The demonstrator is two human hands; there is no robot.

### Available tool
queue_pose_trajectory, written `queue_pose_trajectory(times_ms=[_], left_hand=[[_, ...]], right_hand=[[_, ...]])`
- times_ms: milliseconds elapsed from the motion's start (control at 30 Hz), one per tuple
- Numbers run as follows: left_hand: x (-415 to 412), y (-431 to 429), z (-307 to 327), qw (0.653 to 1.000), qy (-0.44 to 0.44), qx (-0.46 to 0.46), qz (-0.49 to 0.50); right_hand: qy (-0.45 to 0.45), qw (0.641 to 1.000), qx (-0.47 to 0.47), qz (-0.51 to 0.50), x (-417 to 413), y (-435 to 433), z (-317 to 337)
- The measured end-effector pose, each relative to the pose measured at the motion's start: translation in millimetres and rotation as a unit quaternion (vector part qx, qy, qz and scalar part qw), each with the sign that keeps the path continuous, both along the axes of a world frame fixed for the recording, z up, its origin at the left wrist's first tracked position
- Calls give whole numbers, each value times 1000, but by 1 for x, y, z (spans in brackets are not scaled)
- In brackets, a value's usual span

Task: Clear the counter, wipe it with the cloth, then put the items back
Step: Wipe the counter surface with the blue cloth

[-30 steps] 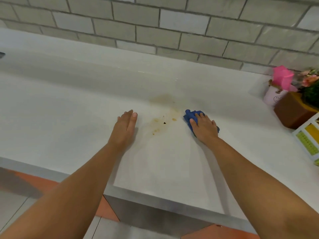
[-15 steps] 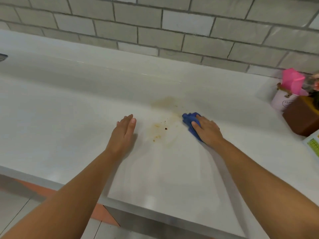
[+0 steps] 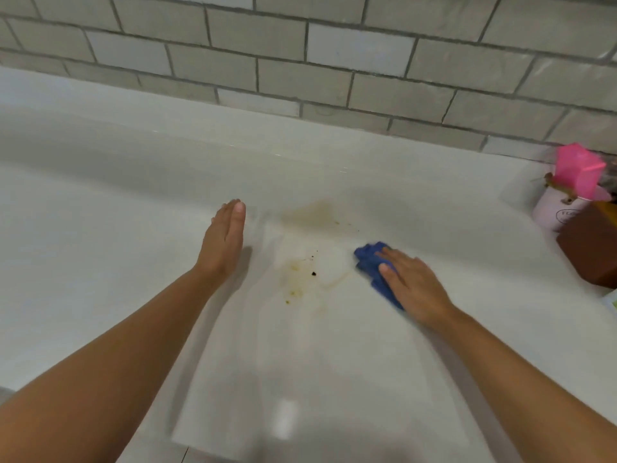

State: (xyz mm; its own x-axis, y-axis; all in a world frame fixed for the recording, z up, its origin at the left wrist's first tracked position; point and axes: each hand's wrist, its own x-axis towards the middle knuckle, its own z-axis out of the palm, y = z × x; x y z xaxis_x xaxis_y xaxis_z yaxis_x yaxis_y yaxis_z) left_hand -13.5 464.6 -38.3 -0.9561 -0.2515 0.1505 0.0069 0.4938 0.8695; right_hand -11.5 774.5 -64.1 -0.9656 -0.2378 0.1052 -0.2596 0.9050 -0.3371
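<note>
Beside the stain (image 3: 298, 275), cloth (image 3: 367, 257) slightly farther right.

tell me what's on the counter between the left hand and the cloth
In the head view, a yellow-brown stain with dark crumbs lies on the counter between the left hand and the cloth pressed under the right hand.

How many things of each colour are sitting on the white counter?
Blue: 1, crumpled blue cloth under the right hand
Pink: 1, pink plastic cup
White: 1, round white labelled pot
Brown: 1, brown square box
Total: 4
Cut-off pale sliver at right edge not counted.
</note>
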Motion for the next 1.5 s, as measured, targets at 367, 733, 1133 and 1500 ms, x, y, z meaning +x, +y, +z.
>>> queue_pose_trajectory(times_ms=[367,733,1133,1500], left_hand=[[-51,32,-10,996,10,76,33],[-56,29,-17,997,6,73,19],[-57,28,-15,995,3,94,26],[-58,30,-14,994,4,101,32]], right_hand=[[12,997,69,26,-57,-70,-3],[-65,998,12,-25,-131,-16,2],[-28,991,28,129,-65,-65,8],[-9,995,89,-33,-191,-116,-1]])
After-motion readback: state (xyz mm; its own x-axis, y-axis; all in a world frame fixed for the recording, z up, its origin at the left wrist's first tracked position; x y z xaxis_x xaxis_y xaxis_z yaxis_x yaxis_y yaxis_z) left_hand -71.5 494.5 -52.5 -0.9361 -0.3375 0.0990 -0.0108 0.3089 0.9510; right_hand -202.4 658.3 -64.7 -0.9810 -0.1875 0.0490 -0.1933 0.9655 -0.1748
